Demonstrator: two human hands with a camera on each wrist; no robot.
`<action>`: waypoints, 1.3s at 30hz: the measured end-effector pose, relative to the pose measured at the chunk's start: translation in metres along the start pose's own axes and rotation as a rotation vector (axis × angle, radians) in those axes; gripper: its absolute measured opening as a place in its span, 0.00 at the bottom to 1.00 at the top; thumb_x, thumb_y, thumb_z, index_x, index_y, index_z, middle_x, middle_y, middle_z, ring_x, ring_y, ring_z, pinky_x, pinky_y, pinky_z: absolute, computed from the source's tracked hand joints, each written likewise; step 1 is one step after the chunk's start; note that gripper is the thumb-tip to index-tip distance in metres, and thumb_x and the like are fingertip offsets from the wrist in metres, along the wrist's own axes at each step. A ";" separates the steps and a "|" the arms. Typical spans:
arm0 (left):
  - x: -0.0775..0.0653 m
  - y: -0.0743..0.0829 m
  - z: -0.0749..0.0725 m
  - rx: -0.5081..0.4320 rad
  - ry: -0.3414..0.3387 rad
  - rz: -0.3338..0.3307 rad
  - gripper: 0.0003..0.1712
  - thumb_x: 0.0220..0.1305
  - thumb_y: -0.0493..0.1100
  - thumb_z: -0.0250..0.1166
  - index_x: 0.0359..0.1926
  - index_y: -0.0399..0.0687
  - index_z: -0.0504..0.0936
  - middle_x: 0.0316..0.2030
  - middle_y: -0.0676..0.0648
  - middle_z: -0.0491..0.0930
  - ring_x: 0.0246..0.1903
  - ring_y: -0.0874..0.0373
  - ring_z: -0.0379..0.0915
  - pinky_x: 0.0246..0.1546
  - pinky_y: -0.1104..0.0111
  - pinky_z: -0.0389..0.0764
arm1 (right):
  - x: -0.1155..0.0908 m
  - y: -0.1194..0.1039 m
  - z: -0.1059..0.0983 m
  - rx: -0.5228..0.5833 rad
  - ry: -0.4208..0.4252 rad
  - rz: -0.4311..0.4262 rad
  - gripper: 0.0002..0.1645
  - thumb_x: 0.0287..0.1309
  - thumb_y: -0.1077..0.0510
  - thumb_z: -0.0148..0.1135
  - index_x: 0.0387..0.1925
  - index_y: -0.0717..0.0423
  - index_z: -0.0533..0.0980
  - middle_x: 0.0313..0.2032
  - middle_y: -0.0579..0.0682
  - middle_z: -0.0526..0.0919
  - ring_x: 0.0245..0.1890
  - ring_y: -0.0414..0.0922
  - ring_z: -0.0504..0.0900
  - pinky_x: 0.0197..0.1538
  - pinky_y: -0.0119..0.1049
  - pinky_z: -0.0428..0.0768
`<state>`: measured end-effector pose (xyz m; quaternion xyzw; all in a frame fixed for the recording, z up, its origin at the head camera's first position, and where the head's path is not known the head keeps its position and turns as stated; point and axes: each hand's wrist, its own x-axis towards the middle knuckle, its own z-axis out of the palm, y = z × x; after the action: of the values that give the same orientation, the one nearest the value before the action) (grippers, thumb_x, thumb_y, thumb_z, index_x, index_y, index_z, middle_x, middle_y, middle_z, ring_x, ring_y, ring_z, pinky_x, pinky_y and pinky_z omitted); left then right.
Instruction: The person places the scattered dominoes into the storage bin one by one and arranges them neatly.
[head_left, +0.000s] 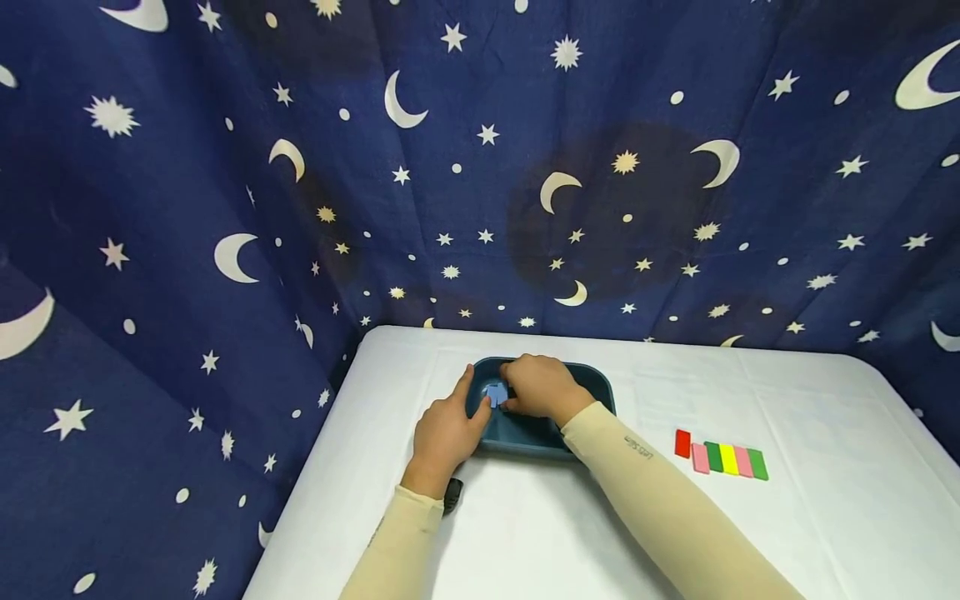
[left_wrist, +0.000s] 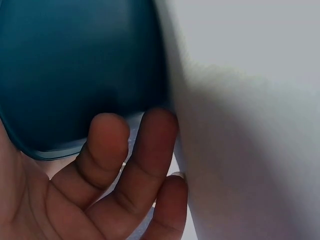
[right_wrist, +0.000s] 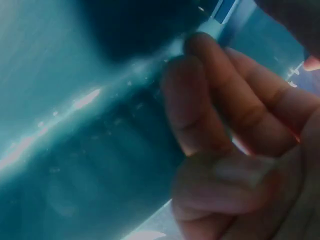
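Observation:
A dark teal plastic tub (head_left: 525,450) stands on the white table. My left hand (head_left: 446,429) grips its left end, thumb inside and index finger along the rim. In the left wrist view the other fingers (left_wrist: 155,145) curl against the outside of the wall. Blue blocks (head_left: 495,393) lie in the tub's left end, close to the left thumb. My right hand (head_left: 542,387) reaches into the tub from the right, thumb and index finger pinching at a blue block's edge. The right wrist view shows a small blue block (right_wrist: 225,10) beyond its curled fingers; the palm hides the rest.
To the right on the table, a row of flat blocks in pink, green and yellow (head_left: 729,459) lies side by side, with a red block (head_left: 682,443) just left of it. A dark blue curtain (head_left: 480,167) with moons and stars hangs behind the table and along its left side.

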<state>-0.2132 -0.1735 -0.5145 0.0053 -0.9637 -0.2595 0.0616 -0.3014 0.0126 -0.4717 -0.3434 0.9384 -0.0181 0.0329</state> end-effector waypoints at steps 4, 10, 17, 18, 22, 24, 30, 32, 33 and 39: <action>-0.001 -0.004 -0.002 0.015 0.019 -0.004 0.41 0.76 0.68 0.57 0.83 0.66 0.60 0.22 0.45 0.80 0.16 0.55 0.71 0.17 0.58 0.71 | 0.005 -0.005 0.000 0.040 -0.028 -0.002 0.21 0.53 0.40 0.82 0.39 0.48 0.86 0.23 0.38 0.77 0.25 0.41 0.77 0.35 0.46 0.81; 0.002 -0.004 0.000 0.005 0.001 0.018 0.42 0.76 0.70 0.54 0.84 0.66 0.59 0.20 0.46 0.79 0.15 0.57 0.69 0.17 0.59 0.71 | 0.006 -0.003 0.001 0.070 -0.074 0.035 0.20 0.51 0.42 0.84 0.36 0.48 0.86 0.23 0.38 0.77 0.26 0.41 0.77 0.37 0.46 0.81; 0.003 -0.002 0.000 0.004 0.034 0.029 0.40 0.75 0.67 0.57 0.83 0.65 0.62 0.19 0.47 0.77 0.15 0.56 0.69 0.16 0.59 0.70 | 0.009 0.001 0.003 0.124 -0.077 0.041 0.20 0.50 0.41 0.84 0.37 0.47 0.86 0.24 0.38 0.78 0.27 0.42 0.78 0.36 0.47 0.80; 0.003 -0.002 0.000 0.004 0.032 0.027 0.40 0.75 0.67 0.57 0.83 0.65 0.62 0.19 0.46 0.77 0.15 0.56 0.69 0.16 0.59 0.70 | 0.009 0.001 0.004 0.126 -0.083 0.046 0.20 0.50 0.40 0.84 0.37 0.47 0.86 0.23 0.38 0.78 0.27 0.42 0.78 0.36 0.47 0.80; 0.001 -0.002 0.000 0.003 0.029 0.023 0.41 0.75 0.67 0.57 0.83 0.64 0.62 0.21 0.44 0.80 0.16 0.55 0.70 0.16 0.58 0.71 | 0.010 0.000 0.006 0.118 -0.101 0.055 0.21 0.50 0.39 0.84 0.38 0.46 0.86 0.23 0.37 0.78 0.27 0.41 0.78 0.36 0.45 0.80; 0.001 -0.002 0.000 0.000 0.038 0.023 0.40 0.75 0.66 0.58 0.82 0.63 0.63 0.22 0.43 0.81 0.16 0.55 0.71 0.16 0.58 0.71 | 0.011 0.000 0.007 0.111 -0.101 0.053 0.21 0.50 0.38 0.83 0.37 0.45 0.86 0.23 0.38 0.78 0.27 0.41 0.78 0.36 0.45 0.80; -0.001 0.000 0.002 0.000 0.038 0.026 0.40 0.75 0.66 0.58 0.82 0.64 0.63 0.22 0.43 0.81 0.16 0.55 0.71 0.17 0.58 0.71 | 0.009 0.002 0.011 0.112 -0.097 0.064 0.21 0.49 0.37 0.84 0.34 0.44 0.85 0.22 0.38 0.77 0.26 0.41 0.77 0.34 0.44 0.79; -0.002 0.001 0.003 -0.001 0.034 0.025 0.40 0.75 0.67 0.57 0.83 0.64 0.62 0.22 0.43 0.81 0.16 0.55 0.71 0.17 0.58 0.71 | 0.008 0.002 0.012 0.117 -0.100 0.069 0.22 0.48 0.37 0.84 0.34 0.44 0.85 0.22 0.38 0.78 0.26 0.41 0.77 0.34 0.44 0.78; -0.002 0.001 0.004 -0.004 0.032 0.025 0.40 0.75 0.67 0.57 0.83 0.64 0.62 0.22 0.43 0.81 0.16 0.55 0.72 0.17 0.58 0.72 | 0.008 0.002 0.012 0.117 -0.104 0.072 0.22 0.48 0.36 0.84 0.34 0.44 0.85 0.22 0.38 0.78 0.26 0.41 0.77 0.34 0.44 0.78; -0.001 -0.002 0.000 -0.010 0.040 0.028 0.40 0.76 0.66 0.57 0.83 0.62 0.63 0.20 0.44 0.79 0.16 0.55 0.71 0.18 0.58 0.72 | 0.007 -0.005 0.005 0.096 -0.103 0.083 0.27 0.47 0.33 0.83 0.36 0.45 0.85 0.22 0.38 0.77 0.26 0.41 0.78 0.34 0.45 0.79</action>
<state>-0.2119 -0.1749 -0.5154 -0.0033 -0.9609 -0.2634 0.0848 -0.3027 0.0042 -0.4764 -0.3025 0.9470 -0.0440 0.0982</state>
